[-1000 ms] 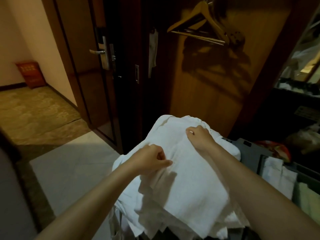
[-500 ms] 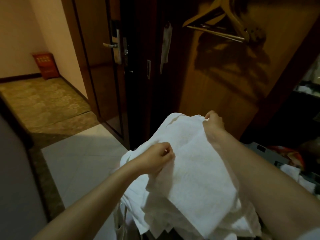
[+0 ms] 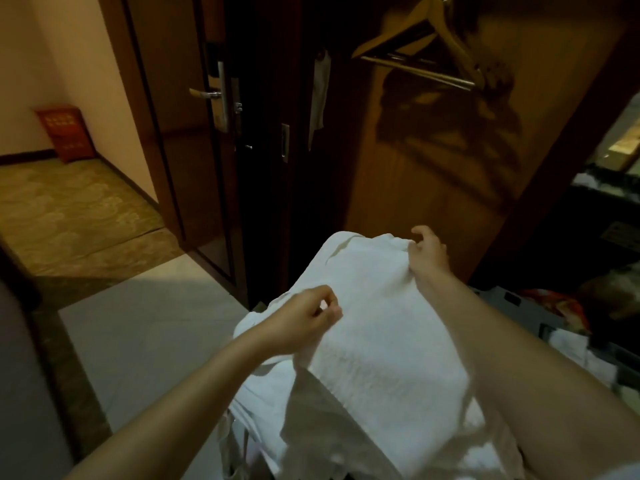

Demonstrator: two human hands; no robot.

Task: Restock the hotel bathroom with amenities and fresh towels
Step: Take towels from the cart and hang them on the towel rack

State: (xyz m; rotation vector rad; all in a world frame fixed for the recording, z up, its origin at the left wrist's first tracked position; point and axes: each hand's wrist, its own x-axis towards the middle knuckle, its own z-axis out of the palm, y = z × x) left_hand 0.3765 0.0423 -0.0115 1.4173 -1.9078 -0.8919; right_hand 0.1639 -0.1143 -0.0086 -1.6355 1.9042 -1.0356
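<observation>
White towel pinched between left hand and right hand over pale floor (wooden door beyond).

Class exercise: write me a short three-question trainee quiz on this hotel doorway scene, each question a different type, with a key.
1. True or false: the left hand and the right hand both grip the white towel.
2. What hangs at the top right? A. wooden hanger B. bathrobe C. umbrella
3. Fill in: the box by the far corridor wall is ____.
Key: 1 true; 2 A; 3 red.
</observation>
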